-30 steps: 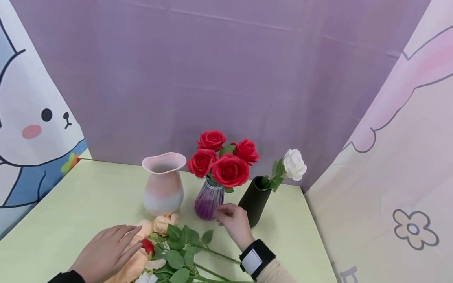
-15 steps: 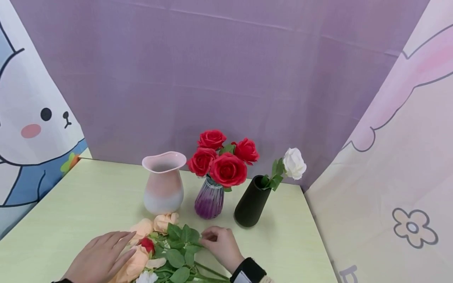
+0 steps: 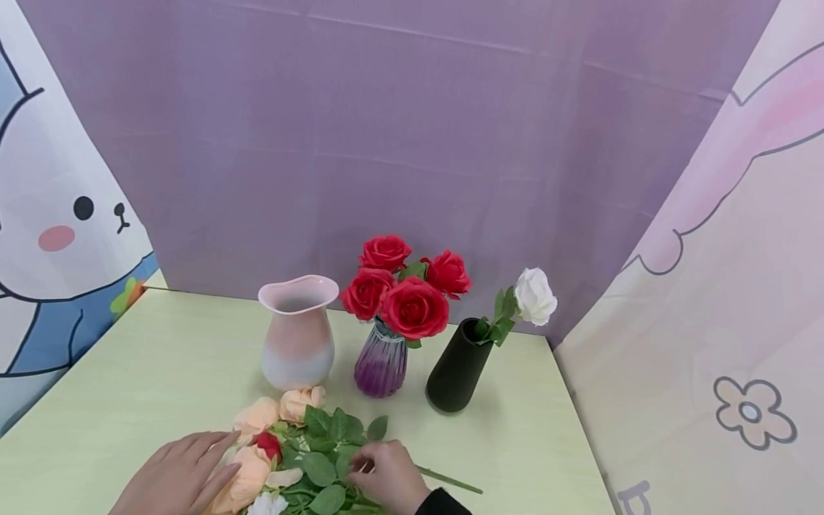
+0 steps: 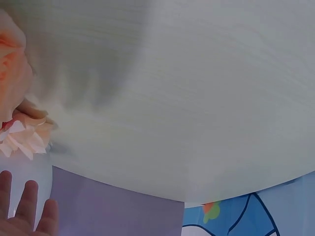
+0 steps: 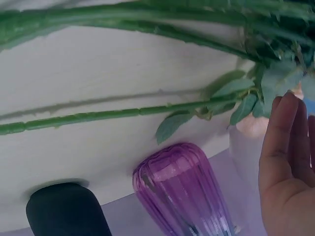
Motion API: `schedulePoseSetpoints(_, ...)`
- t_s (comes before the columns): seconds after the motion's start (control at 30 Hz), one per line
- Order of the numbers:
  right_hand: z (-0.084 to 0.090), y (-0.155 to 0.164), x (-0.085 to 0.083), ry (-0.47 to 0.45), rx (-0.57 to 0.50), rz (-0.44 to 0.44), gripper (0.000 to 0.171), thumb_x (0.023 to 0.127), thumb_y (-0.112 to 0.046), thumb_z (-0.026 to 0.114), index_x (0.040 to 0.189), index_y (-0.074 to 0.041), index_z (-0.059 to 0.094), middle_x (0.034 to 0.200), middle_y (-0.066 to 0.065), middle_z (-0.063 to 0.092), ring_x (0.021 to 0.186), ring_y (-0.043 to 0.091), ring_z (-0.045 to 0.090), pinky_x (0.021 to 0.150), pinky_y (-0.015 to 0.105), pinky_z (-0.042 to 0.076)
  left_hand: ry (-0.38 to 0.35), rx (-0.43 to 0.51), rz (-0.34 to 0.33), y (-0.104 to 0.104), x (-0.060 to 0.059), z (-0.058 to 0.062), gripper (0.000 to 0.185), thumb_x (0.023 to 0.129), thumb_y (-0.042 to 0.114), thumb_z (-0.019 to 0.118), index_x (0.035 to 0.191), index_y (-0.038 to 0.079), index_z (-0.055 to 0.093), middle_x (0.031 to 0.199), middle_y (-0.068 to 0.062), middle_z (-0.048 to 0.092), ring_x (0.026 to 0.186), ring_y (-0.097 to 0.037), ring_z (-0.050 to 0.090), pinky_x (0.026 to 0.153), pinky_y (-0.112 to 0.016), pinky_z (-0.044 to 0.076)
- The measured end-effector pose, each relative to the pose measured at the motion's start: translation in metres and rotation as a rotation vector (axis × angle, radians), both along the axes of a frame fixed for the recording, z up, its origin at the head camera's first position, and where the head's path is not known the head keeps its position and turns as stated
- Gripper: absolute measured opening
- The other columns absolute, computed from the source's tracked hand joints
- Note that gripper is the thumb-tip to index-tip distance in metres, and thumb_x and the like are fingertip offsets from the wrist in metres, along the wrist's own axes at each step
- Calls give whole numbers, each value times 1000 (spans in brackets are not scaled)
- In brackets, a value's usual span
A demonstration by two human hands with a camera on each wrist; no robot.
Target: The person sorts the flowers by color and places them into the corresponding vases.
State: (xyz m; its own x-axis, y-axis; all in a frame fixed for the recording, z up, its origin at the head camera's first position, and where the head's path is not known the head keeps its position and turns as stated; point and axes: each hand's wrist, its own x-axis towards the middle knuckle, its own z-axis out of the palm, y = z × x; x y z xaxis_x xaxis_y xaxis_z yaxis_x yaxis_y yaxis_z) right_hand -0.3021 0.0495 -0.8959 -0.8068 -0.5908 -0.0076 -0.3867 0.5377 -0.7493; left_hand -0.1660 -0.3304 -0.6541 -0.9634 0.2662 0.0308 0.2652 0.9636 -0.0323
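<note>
My left hand (image 3: 180, 476) lies with straight fingers beside the peach flowers (image 3: 247, 476), its fingertips right at their petals. A small red rose (image 3: 267, 445) and a white flower (image 3: 267, 504) lie among these blooms. My right hand (image 3: 391, 478) is at the green leaves (image 3: 318, 468) of the pile, fingers bent and tips reaching in among the foliage. In the right wrist view those fingertips overlap a leaf (image 5: 280, 81); I cannot tell whether they pinch anything. One green stem (image 5: 113, 115) runs below the thicker stems (image 5: 162, 27).
Behind the pile stand a pink-and-white vase (image 3: 297, 350), a purple glass vase (image 3: 380, 368) holding several red roses (image 3: 415, 307), and a black vase (image 3: 457, 372) with one white rose (image 3: 536, 297). A purple cloth (image 3: 412, 143) backs the pale table (image 3: 161, 357).
My right hand has come from beside the purple vase down and left to the leaves. The left hand has slid slightly down and left. The vases stay put.
</note>
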Motion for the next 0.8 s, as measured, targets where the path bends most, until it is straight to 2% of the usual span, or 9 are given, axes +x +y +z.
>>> schedulePoseSetpoints(0.1, -16, -5, 2, 86, 62, 82, 31, 80, -75, 60, 100, -52, 66, 89, -29, 64, 77, -9, 60, 61, 17, 49, -112, 17, 68, 24, 10, 45, 76, 94, 76, 27, 144, 24, 52, 134, 1, 61, 129, -26, 53, 112, -57, 37)
schedulePoseSetpoints(0.13, -26, -6, 2, 144, 80, 112, 29, 80, -75, 60, 100, -53, 65, 87, -30, 63, 76, -10, 58, 60, 15, 47, -177, 31, 99, 34, 13, 63, 80, 94, 76, 26, 141, 20, 56, 132, -4, 63, 124, -34, 55, 103, -62, 42)
schedulePoseSetpoints(0.2, -44, -8, 0, 275, 118, 170, 25, 83, -72, 61, 101, -54, 64, 87, -31, 61, 75, -13, 54, 60, 13, 44, -217, 31, 129, 49, 20, 92, 76, 95, 72, 33, 138, 15, 59, 130, -6, 64, 123, -35, 56, 103, -61, 43)
schedulePoseSetpoints(0.23, -53, -9, 0, 347, 139, 193, 24, 83, -71, 62, 102, -55, 63, 87, -32, 60, 75, -13, 52, 61, 13, 43, -230, 35, 140, 55, 23, 104, 79, 94, 74, 31, 137, 14, 60, 129, -7, 64, 123, -34, 56, 104, -60, 43)
schedulePoseSetpoints(0.3, -65, -11, -1, 445, 174, 234, 22, 85, -64, 66, 104, -55, 62, 87, -32, 58, 74, -15, 49, 62, 12, 43, -240, 34, 143, 64, 28, 122, 81, 95, 74, 29, 135, 11, 61, 129, -8, 64, 122, -34, 56, 104, -59, 43)
schedulePoseSetpoints(0.4, -70, -14, 1, 523, 222, 277, 27, 84, -50, 72, 108, -55, 61, 88, -34, 58, 74, -17, 49, 64, 11, 45, -229, 32, 135, 65, 31, 126, 85, 94, 76, 25, 134, 11, 62, 127, -7, 65, 120, -33, 57, 103, -59, 45)
schedulePoseSetpoints(0.53, -59, -16, 9, 508, 260, 294, 36, 83, -33, 74, 110, -53, 60, 87, -33, 58, 72, -16, 51, 63, 10, 47, -215, 33, 130, 59, 28, 112, 73, 96, 70, 36, 134, 14, 62, 126, -5, 65, 119, -31, 58, 102, -58, 46)
schedulePoseSetpoints(0.67, -56, -15, 11, 498, 275, 262, 34, 85, -33, 71, 109, -54, 60, 84, -31, 56, 70, -14, 49, 62, 11, 46, -201, 39, 126, 58, 26, 108, 65, 97, 65, 43, 133, 15, 63, 125, -3, 65, 119, -29, 59, 102, -57, 47)
schedulePoseSetpoints(0.8, -61, -13, 7, 515, 259, 252, 28, 87, -40, 69, 109, -55, 59, 82, -31, 53, 69, -14, 47, 60, 12, 45, -203, 44, 121, 59, 26, 111, 68, 96, 68, 39, 132, 16, 63, 126, -3, 65, 120, -29, 59, 102, -57, 46)
